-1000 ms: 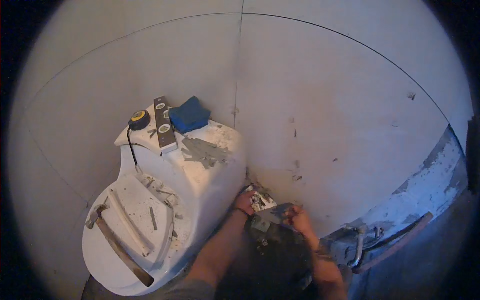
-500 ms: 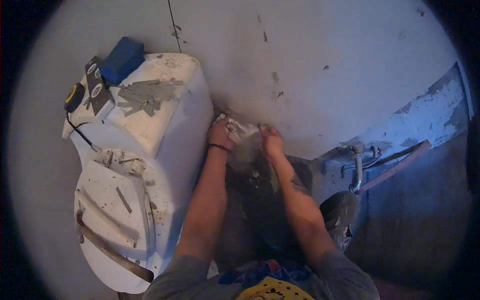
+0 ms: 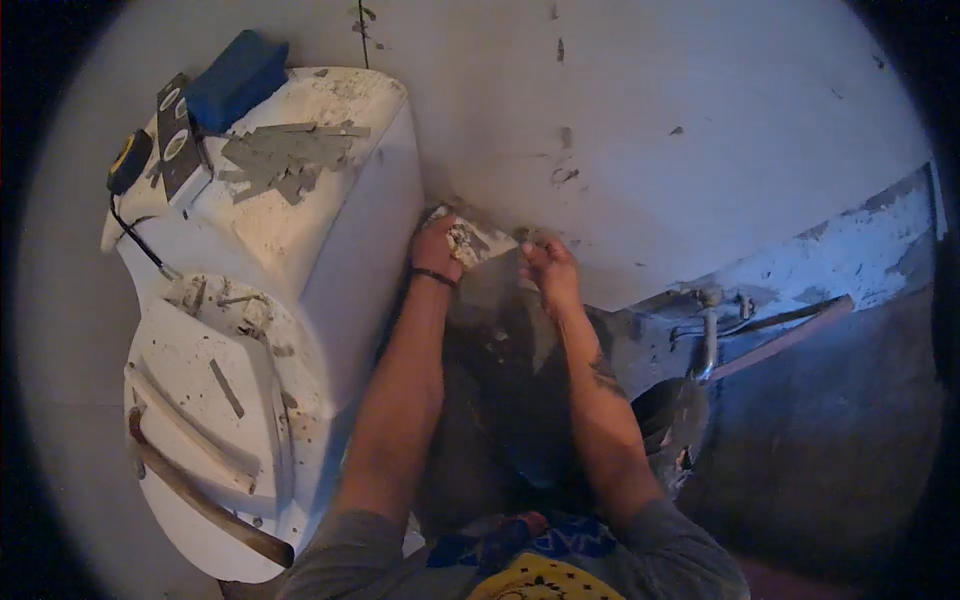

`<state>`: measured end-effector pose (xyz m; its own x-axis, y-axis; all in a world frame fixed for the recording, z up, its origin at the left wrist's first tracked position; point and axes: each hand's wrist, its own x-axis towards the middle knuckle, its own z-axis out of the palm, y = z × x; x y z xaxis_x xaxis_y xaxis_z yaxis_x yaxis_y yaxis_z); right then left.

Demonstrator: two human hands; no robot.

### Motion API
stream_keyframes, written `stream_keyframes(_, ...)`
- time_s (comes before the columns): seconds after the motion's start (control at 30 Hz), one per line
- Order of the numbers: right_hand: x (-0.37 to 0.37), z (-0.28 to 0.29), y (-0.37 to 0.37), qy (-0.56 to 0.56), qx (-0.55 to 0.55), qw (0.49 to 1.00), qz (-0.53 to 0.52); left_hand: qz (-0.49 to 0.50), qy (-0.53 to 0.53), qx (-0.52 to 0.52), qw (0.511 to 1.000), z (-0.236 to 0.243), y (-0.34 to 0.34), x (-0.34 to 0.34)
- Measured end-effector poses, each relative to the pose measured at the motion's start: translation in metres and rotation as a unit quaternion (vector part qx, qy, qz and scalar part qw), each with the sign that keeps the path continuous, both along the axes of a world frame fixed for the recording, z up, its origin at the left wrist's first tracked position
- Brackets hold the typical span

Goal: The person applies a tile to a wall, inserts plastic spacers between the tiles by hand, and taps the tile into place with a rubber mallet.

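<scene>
A whitish, dirt-smeared crumpled piece, like a rag or thin sheet, is stretched between my hands, low by the wall. My left hand, with a dark band at the wrist, closes round its bunched left end. At its right corner my right hand has its fingers bent in a pinch; the fingertips are small and partly hidden. Both hands are just right of a white toilet. Below them lies a greyish, dusty surface in shadow; my knees are under my forearms.
On the toilet lie a blue sponge-like block, a spirit level, a tape measure and grey strips. Two curved wooden handles rest on its lid. At right, a metal pipe and a reddish strip stand by the peeling wall.
My view has shifted a little, so the toilet sits further up and left. My right hand has turned slightly, with its fingers more bent at the piece's corner. The left hand keeps its hold.
</scene>
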<state>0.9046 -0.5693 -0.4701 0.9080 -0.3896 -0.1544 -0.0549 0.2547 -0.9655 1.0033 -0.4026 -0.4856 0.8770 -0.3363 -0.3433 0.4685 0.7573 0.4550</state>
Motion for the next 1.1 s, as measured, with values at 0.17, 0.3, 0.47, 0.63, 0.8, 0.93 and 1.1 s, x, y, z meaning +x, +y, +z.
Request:
stream_keyframes(0.17,0.006,0.003,-0.001,0.031,0.02,0.999,0.019,0.009,-0.005,-0.007,1.0,0.005,-0.001,-0.002)
stream_keyframes(0.3,0.007,-0.006,-0.004,0.013,-0.044,0.999,-0.004,-0.008,0.013,-0.038,0.999,0.005,-0.001,-0.001)
stream_keyframes(0.47,0.014,-0.018,0.005,-0.029,0.069,0.996,-0.051,0.017,0.03,0.019,0.999,0.006,0.0,-0.001)
stream_keyframes(0.63,0.025,-0.014,0.023,-0.081,0.135,0.984,-0.082,0.016,0.013,-0.004,1.0,0.009,-0.002,0.0)
stream_keyframes(0.8,0.033,-0.017,0.034,-0.042,0.105,0.981,-0.159,-0.01,0.01,0.004,1.0,0.011,0.0,-0.001)
stream_keyframes(0.93,0.041,-0.035,0.031,-0.049,-0.175,0.974,-0.138,0.008,0.032,0.006,0.999,0.009,0.001,-0.001)
stream_keyframes(1.1,0.048,-0.051,0.02,-0.046,-0.221,0.965,-0.131,0.018,0.015,-0.007,1.0,0.003,-0.004,0.003)
